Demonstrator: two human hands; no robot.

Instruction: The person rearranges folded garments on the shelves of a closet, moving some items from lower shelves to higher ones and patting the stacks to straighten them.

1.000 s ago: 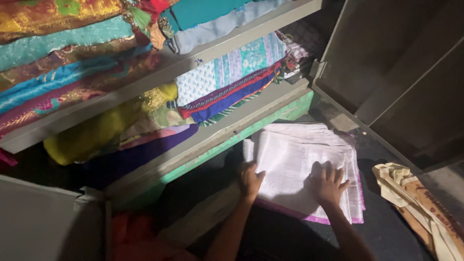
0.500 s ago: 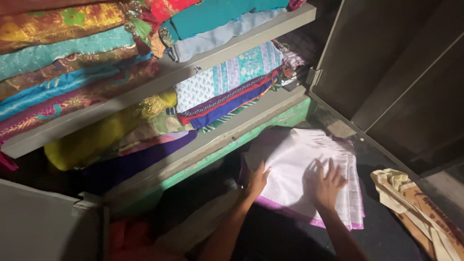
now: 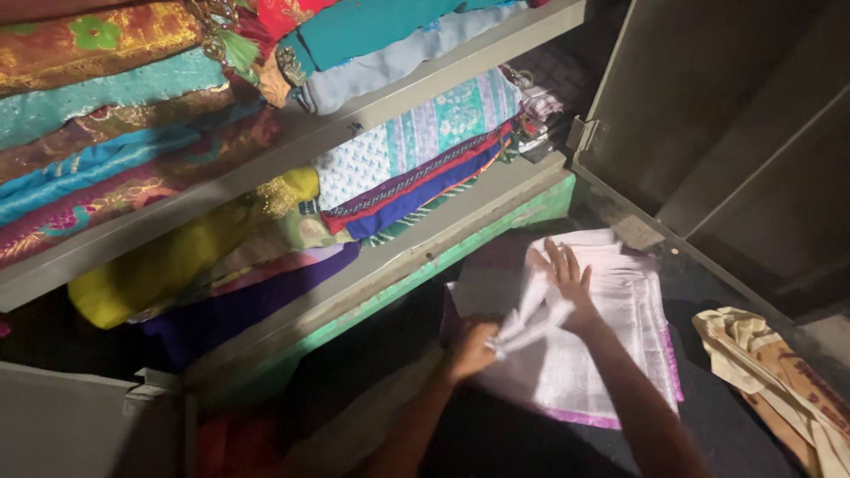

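Observation:
A folded pale pink cloth with a purple border (image 3: 611,345) lies on the dark floor in front of an open metal cupboard. My left hand (image 3: 471,347) grips a bunched corner of the cloth near its left edge and lifts it a little. My right hand (image 3: 564,276) lies flat, fingers spread, on the upper part of the cloth, pressing it down.
The cupboard shelves (image 3: 292,146) hold stacks of folded colourful fabrics, among them a blue and white printed stack (image 3: 416,146) and a yellow one (image 3: 177,257). The grey cupboard door (image 3: 735,115) stands open at right. A beige crumpled bag (image 3: 779,381) lies on the floor at right.
My right hand has slid from the lower middle of the cloth up toward its far edge. My left hand has closed on the cloth's left part and pulled it up.

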